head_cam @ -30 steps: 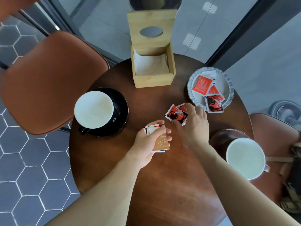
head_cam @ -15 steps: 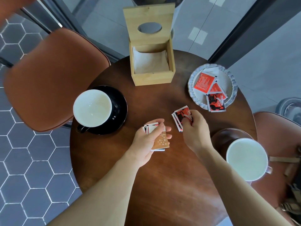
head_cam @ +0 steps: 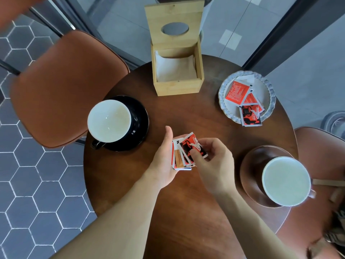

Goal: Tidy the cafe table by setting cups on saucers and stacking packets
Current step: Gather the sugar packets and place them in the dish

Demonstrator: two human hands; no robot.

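Above the round wooden table (head_cam: 186,212), both hands (head_cam: 164,165) (head_cam: 214,165) grip stacked packets (head_cam: 186,152).

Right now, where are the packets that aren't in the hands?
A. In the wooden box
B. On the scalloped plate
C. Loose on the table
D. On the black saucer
B: three or so packets lie on the plate at the table's far right; the rest sit stacked in the left hand, steadied by the right hand.
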